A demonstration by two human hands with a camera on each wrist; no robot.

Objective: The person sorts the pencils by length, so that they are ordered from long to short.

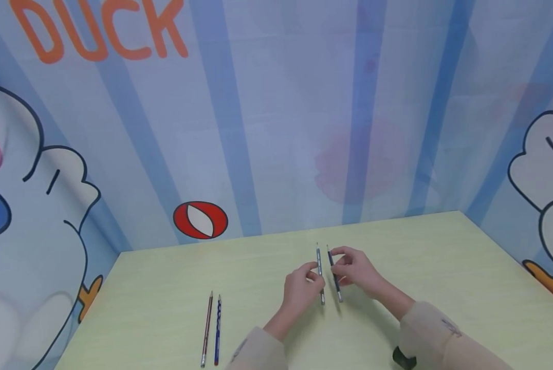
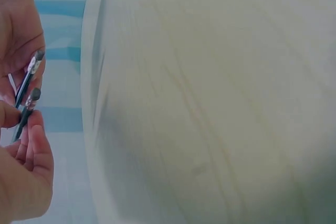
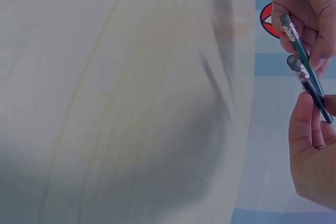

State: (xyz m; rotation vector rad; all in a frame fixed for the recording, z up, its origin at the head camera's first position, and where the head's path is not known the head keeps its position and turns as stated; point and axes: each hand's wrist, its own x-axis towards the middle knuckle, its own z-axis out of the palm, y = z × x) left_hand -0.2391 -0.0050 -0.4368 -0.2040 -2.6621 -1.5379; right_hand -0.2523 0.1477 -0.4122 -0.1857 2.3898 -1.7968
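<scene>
My left hand [image 1: 301, 288] pinches a patterned greyish-green pencil [image 1: 319, 259] between thumb and fingers, its tip pointing away. Close beside it, my right hand [image 1: 357, 270] pinches a dark pencil [image 1: 336, 281], slightly tilted. The two pencils are held above the table nearly side by side, with a narrow gap between them in the head view. Both eraser ends, with silvery ferrules, show in the right wrist view, where the right hand's pencil [image 3: 302, 72] is lowermost. Two more pencils, one reddish-brown [image 1: 207, 329] and one blue-patterned [image 1: 218, 329], lie on the table to the left.
The pale yellow-green table [image 1: 156, 288] meets a blue striped backdrop [image 1: 295, 128] with cartoon figures and orange lettering. A small dark object [image 1: 403, 358] lies by the right sleeve near the bottom of the head view, partly covered.
</scene>
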